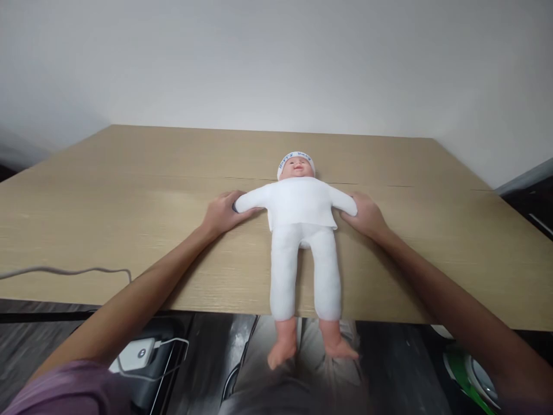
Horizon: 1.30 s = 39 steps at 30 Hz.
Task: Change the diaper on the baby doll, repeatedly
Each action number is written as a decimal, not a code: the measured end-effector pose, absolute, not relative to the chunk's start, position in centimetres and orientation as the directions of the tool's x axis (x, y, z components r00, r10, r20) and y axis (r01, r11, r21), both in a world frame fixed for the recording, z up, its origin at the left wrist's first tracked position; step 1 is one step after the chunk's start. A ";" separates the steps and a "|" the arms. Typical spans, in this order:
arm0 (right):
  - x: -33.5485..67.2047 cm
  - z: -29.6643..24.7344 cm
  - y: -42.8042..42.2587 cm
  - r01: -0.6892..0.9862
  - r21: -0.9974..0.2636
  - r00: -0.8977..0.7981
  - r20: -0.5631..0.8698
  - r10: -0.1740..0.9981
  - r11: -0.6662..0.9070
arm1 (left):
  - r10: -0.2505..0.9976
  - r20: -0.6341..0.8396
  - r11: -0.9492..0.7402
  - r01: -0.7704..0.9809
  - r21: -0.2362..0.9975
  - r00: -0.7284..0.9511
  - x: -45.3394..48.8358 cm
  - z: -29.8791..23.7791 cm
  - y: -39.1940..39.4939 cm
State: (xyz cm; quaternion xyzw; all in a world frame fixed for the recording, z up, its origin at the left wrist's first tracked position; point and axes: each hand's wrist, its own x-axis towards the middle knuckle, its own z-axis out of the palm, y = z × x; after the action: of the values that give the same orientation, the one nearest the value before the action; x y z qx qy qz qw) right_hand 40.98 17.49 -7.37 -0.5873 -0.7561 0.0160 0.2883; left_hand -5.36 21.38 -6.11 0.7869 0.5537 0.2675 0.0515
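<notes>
A baby doll (301, 202) in a white long-sleeved top, white trousers and a white headband with blue lettering lies face up on the wooden table (129, 219). Its bare feet hang over the front edge. My left hand (222, 212) is closed round the end of the doll's sleeve on the left side of the view. On the other side, my right hand (366, 215) grips the opposite sleeve end. Both doll arms are stretched out sideways, and its hands are hidden by the sleeves and my fingers.
A pale cable (69, 270) runs over the table's left front part. Below the edge, a white charger-like box (137, 353) with a cord sits on a black surface. A green and white object (469, 374) is at lower right. A wall (276, 69) stands behind the table.
</notes>
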 end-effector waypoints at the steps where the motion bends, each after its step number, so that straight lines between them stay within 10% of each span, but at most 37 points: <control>1: 41.0 -7.4 18.4 0.879 -0.355 -0.147 0.432 0.890 0.318 | 0.895 0.376 -0.385 0.842 0.377 0.241 -5.3 -6.2 22.2; 17: 42.2 -8.5 28.7 0.954 -0.199 -0.091 0.517 0.851 0.223 | 0.801 0.564 -0.434 0.844 0.315 0.201 -4.9 -7.8 33.8; 39: 43.5 -9.7 29.3 0.922 -0.322 -0.014 0.529 0.849 0.216 | 0.860 0.479 -0.375 0.856 0.356 0.177 -5.1 -8.0 34.1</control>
State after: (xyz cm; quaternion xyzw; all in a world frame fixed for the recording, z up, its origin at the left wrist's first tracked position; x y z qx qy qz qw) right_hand 43.46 29.31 -9.71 -0.6237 -0.7097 -0.0568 0.3226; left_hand -5.15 34.12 -8.01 0.7672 0.5591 0.3144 0.0030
